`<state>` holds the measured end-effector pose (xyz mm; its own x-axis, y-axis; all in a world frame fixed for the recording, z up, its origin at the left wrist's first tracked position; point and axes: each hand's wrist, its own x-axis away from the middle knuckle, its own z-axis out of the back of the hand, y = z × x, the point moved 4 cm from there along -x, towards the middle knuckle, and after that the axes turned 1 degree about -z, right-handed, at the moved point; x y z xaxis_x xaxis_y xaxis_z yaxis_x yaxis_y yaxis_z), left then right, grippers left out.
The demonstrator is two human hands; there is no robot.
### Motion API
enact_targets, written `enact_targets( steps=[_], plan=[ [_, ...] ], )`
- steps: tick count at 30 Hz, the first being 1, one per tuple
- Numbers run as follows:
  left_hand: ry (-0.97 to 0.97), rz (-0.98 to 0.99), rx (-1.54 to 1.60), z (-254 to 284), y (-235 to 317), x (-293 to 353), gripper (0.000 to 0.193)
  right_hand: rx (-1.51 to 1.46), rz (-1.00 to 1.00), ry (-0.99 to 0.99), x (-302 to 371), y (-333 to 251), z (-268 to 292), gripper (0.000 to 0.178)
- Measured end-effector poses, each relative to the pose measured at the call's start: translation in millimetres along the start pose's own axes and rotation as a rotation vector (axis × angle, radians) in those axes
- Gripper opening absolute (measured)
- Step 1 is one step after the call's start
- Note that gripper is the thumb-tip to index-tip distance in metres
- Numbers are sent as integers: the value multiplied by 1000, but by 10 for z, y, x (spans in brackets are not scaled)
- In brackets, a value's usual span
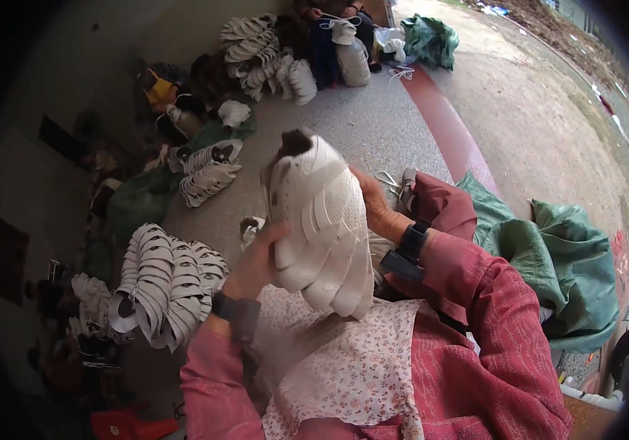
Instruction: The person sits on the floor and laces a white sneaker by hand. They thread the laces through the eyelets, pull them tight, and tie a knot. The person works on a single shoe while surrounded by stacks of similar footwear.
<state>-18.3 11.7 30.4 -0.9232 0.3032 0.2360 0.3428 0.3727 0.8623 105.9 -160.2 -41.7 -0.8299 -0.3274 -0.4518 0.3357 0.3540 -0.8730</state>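
Observation:
Between my hands is a nested stack of white shoe uppers (322,220), held upright above my lap. Its layers overlap, with rounded edges fanned out at the bottom and a dark opening at the top. My left hand (254,260) is closed on the lower left side, thumb pressed against the outer layer. From the right, my right hand (379,205) grips the stack; its fingertips are hidden behind it. A flowered apron (336,367) covers my lap just below the uppers.
Bundles of white uppers (164,282) stand at my left, with smaller bundles (211,172) beyond. Green sacks (564,257) lie at right. At the far side a person's hands (333,13) hold white cord above a filled container (353,62). A red object (131,424) is at lower left.

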Motion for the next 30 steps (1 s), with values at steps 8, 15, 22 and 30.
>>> enact_targets(
  steps=[8, 15, 22, 30],
  plan=[
    [263, -107, -263, 276, -553, -325, 101, 1040, -219, -560, 347, 916, 499, 28],
    [333, -175, -269, 417, -851, -264, 101, 933, -462, -679, 140, 1088, 702, 43],
    [659, -262, -811, 578, -1400, -288, 101, 26, -683, -229, 8, 244, 237, 63],
    [333, 2, -492, 739, -848, 113, 104, 246, -403, -221, 132, 145, -179, 51]
  ],
)
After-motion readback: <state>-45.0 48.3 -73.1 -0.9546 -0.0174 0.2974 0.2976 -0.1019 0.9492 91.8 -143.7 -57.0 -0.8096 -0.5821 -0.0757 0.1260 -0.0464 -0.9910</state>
